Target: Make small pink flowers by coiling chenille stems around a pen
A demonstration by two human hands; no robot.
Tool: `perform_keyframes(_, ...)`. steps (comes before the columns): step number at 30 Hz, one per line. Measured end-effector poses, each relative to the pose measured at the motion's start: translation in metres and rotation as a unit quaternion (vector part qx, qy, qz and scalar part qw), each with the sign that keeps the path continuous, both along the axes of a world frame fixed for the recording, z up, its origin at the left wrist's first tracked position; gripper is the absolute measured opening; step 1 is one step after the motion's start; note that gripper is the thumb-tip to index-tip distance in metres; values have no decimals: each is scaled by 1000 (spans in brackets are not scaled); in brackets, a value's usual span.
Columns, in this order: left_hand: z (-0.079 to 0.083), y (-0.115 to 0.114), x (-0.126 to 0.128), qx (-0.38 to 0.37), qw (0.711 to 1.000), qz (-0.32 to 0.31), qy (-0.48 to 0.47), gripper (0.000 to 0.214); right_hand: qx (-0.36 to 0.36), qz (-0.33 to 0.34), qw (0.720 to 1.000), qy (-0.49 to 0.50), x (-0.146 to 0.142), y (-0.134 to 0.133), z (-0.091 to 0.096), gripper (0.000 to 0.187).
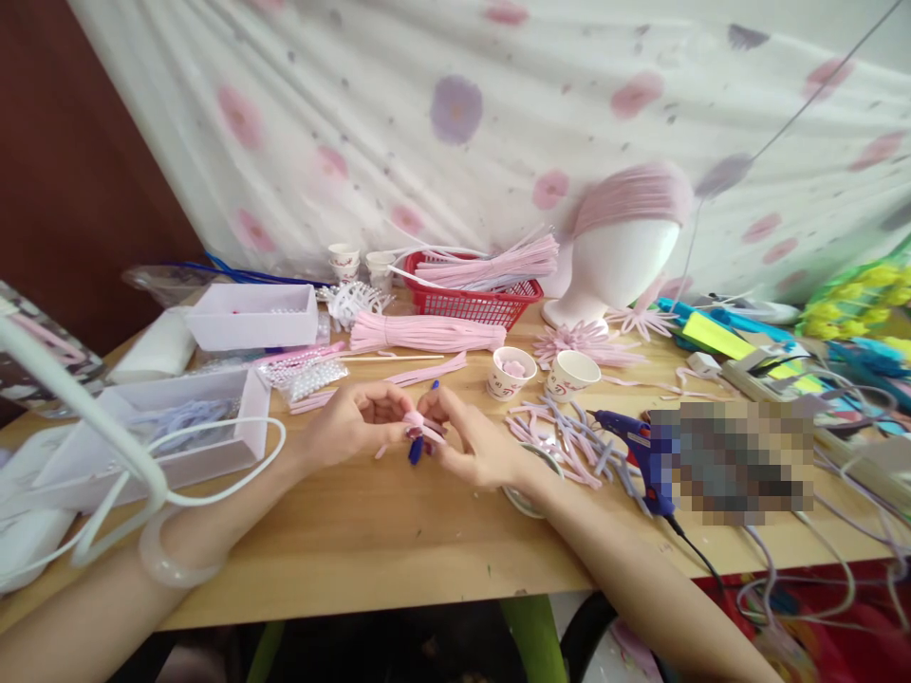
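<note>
My left hand [354,417] and my right hand [474,438] meet over the middle of the wooden table [370,541]. Together they pinch a small pink pipe-cleaner piece [417,423] wound round a blue stick [418,444], which looks like a pen. The fingers of both hands are curled tight on it. A pale bangle [171,560] sits on my left wrist. Under my right wrist lies a round white dish [523,498], partly hidden.
A blue glue gun [644,451] lies right of my hands, its cord running off the front edge. Two paper cups [541,372], lilac pipe-cleaner scraps [569,432], a red basket [474,299] of pink stems, a foam head [619,256] and white trays [213,417] surround the work spot.
</note>
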State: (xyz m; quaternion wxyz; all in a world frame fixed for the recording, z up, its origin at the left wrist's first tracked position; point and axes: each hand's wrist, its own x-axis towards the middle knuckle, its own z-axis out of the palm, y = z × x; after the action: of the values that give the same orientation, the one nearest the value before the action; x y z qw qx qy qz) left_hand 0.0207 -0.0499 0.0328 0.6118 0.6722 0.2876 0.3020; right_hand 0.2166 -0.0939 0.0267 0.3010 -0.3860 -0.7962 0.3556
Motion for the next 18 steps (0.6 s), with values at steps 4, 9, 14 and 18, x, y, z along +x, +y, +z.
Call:
perform_keyframes(4,1,5,-3,-26,999,-27,-16,24,-192,69,940,273,4,11,-3,27)
perform_keyframes(9,3,5,-4,-4,1000,1,-3,22,-299,90,880,359,2,14,-4,34)
perform_keyframes(14,-1,9,-7,8,999,39,-7,24,-242,86,904,341,-1,7,2,33)
perform_keyframes(18,-6,8,-4,-54,999,1,-11,24,-203,85,926,307,-5,3,2,25)
